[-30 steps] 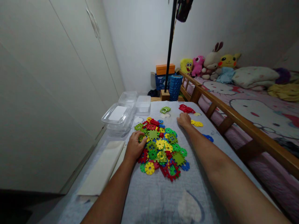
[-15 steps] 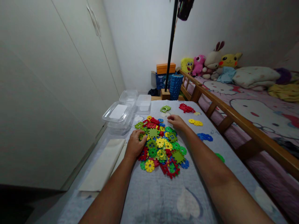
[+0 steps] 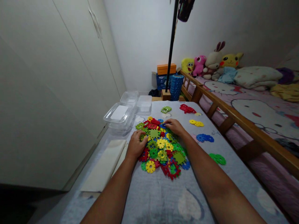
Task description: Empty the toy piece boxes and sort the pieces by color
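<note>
A heap of plastic interlocking building pieces (image 3: 161, 143) lies on the cloth-covered table, mixing red, yellow, green and blue discs and squares. My left hand (image 3: 137, 143) rests against the heap's left side, thumb apart from its bent fingers, near olive-green pieces; nothing shows in its grasp. At the heap's far right edge, my right hand (image 3: 175, 127) has its fingertips closed on a blue disc piece (image 3: 163, 125), partly hidden by the fingers. Sorted groups lie beyond and to the right: light green (image 3: 166, 109), red (image 3: 187, 108), yellow (image 3: 196, 123), blue (image 3: 205, 137) and green (image 3: 217, 158).
Clear plastic boxes (image 3: 119, 112) stand at the back left, with a folded cream cloth (image 3: 105, 165) in front of them. A wooden bed rail (image 3: 230, 119) runs along the right side. A black pole on a wooden block (image 3: 165, 95) stands behind the table.
My right hand has moved slightly down and left onto the heap, and its fingers have closed on a blue piece. The left hand stays almost where it was.
</note>
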{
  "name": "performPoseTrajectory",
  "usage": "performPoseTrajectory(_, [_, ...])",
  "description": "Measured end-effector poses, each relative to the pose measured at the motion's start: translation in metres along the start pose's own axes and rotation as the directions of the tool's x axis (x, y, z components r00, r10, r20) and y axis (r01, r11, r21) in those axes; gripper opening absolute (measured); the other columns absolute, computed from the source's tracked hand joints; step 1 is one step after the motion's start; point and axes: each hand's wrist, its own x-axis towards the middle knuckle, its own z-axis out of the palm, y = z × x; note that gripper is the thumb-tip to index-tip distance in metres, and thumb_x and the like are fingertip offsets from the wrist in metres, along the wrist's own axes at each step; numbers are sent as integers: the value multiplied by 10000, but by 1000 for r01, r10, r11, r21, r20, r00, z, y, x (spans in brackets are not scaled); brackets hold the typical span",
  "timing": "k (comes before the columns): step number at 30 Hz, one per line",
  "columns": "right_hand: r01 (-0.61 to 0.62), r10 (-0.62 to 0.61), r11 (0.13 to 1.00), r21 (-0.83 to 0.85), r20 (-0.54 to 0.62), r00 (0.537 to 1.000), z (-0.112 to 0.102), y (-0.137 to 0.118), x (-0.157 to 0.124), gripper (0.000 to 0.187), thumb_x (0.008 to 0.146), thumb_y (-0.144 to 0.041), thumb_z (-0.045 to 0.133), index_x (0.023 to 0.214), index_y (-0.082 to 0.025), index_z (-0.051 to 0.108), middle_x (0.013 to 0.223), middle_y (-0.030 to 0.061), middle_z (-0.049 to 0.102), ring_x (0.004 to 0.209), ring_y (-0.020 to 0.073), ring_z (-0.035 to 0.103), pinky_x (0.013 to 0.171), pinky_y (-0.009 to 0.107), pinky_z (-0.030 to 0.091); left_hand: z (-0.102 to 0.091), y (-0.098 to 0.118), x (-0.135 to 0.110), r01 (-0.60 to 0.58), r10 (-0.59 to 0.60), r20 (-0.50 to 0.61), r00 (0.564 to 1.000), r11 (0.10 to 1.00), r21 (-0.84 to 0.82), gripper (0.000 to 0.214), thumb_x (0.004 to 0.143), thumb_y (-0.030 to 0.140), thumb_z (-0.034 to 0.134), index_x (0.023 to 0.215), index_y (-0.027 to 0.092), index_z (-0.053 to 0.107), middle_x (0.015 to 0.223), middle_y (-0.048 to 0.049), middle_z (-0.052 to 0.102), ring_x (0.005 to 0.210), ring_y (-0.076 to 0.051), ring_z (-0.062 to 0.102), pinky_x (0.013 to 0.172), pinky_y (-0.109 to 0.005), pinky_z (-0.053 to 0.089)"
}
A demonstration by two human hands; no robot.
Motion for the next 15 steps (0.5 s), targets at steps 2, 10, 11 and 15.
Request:
performPoseTrajectory(2, [-27,27,1000,-2,-82,996,-9,1,-3,166,788,-185,616,846,-188,771,885,53,763,856,205,674,819,304,497,0,0,0,0,0,3,1000,1000,0,239,855,387,594,992,206,669,1142,-96,648,1161,-262,604,1091,-442,450])
performPoseTrajectory(10, [-152,170,984,96,-225,959,-98,36,-51,109,703,-229,683,805,-191,691,674,-2,668,633,159,592,620,271,449,1,-2,1,-9,9,3,1000,1000,7,256,855,407,579,983,203,664,1128,-98,649,1161,-267,602,1094,-448,445])
performPoseTrajectory(11, [-177,195,979,98,-225,955,-109,41,-61,72,698,-224,693,761,-195,676,691,7,675,650,163,602,640,278,459,1,-2,1,-10,10,4,1000,1000,9,256,855,410,577,983,205,663,1132,-97,649,1165,-267,600,1095,-447,444])
performPoseTrajectory(15, [-287,304,952,109,-213,929,-137,54,-100,52,689,-230,715,720,-207,680,710,29,691,647,172,604,623,291,467,0,-2,2,-12,12,10,1000,1000,9,262,853,425,577,986,214,657,1138,-92,648,1165,-264,598,1093,-439,443])
